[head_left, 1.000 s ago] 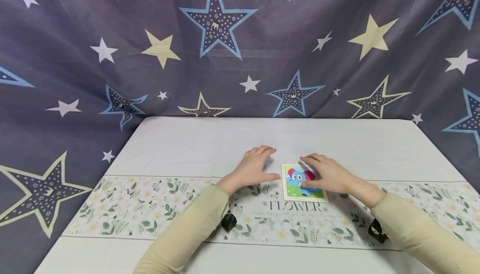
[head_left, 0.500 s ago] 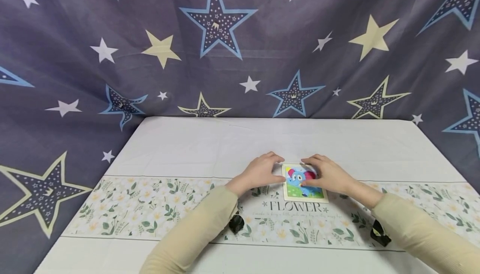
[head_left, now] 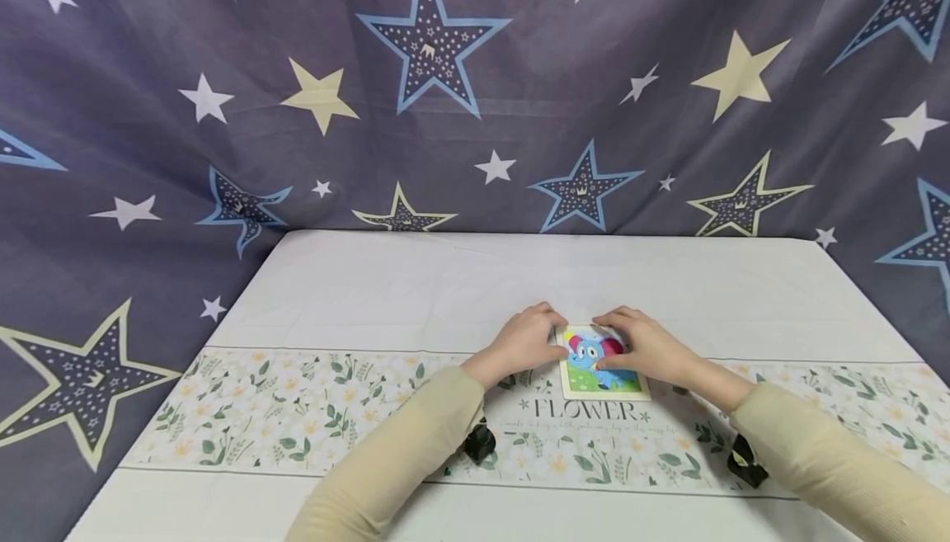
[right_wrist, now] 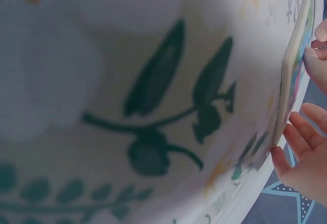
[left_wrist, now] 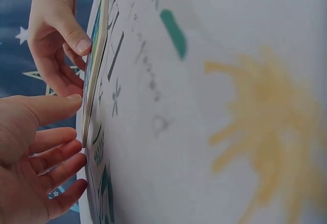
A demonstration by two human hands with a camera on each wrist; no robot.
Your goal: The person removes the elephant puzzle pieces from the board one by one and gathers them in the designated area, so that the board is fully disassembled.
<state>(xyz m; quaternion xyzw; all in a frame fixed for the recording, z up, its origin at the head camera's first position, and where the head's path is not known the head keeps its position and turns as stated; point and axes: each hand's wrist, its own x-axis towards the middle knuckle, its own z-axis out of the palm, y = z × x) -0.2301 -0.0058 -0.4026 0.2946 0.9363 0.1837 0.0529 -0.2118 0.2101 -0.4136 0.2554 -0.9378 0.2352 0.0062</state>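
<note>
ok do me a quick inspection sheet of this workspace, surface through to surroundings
surface: table covered with a white cloth, flowered band across it, "FLOWER" printed there
things in use: one picture board showing a blue elephant, just beyond the printed word
clutter: nothing seen
left hand: at the board's left edge, fingertips by the far corner
right hand: thumb over the picture, fingers at the far and right edges; firmness of grip unclear
wrists: a dark object below each sleeve
cables: nothing seen
surroundings: dark curtain with stars behind the table

A square elephant board [head_left: 590, 379] lies face-up.
</note>
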